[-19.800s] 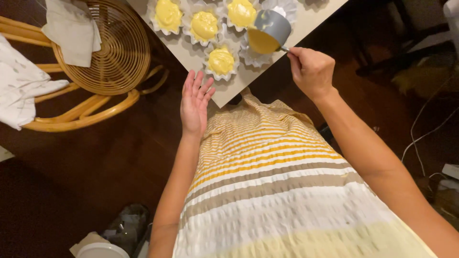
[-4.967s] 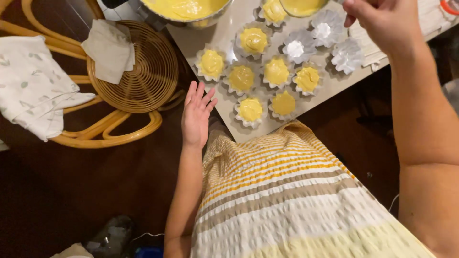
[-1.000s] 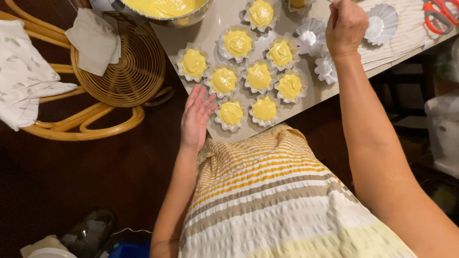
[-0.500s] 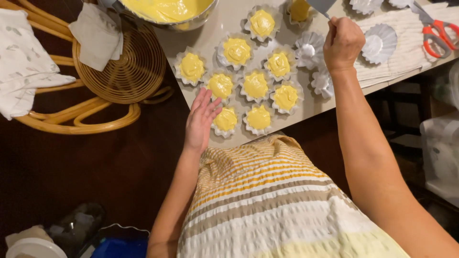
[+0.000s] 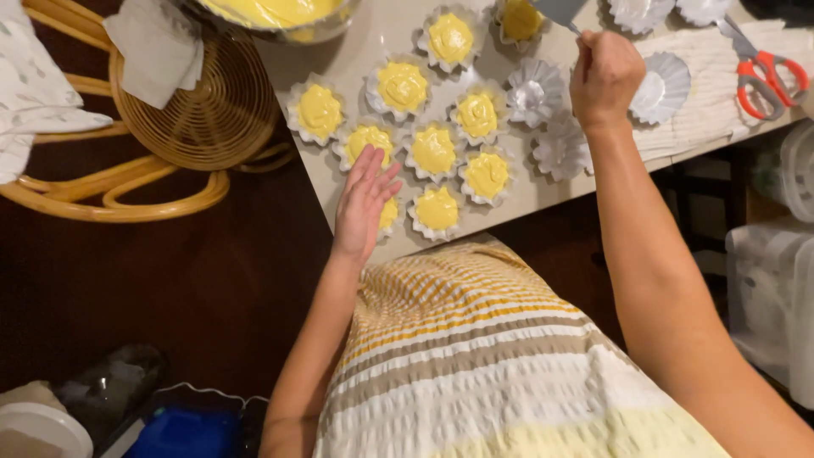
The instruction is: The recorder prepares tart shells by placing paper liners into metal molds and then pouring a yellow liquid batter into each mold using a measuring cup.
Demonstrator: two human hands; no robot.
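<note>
Head view looks straight down on a pale bench (image 5: 356, 64) whose near edge runs on a slant from left-near to right-far, with dark floor below it. The left hand (image 5: 365, 203) lies flat and open on that near edge, fingers spread, holding nothing, its fingertips touching a filled foil cup (image 5: 370, 140) and partly covering another just beside the edge. The right hand (image 5: 604, 75) is closed in a tight grip on the thin handle of a grey ladle (image 5: 558, 8), whose bowl is cut off by the far border of the picture. Ten or so fluted cups of yellow batter sit in close rows between the hands; empty foil cups (image 5: 534, 92) stand just left and near of the right hand, one more (image 5: 661, 86) to its right. Open bench room is scant: only a strip along the near edge. Red-handled scissors (image 5: 759, 72) rest on a white ribbed cloth at far right. A bowl of yellow batter (image 5: 275, 13) sits at the far left corner, beside a wicker chair (image 5: 199, 119) draped with white cloths.
</note>
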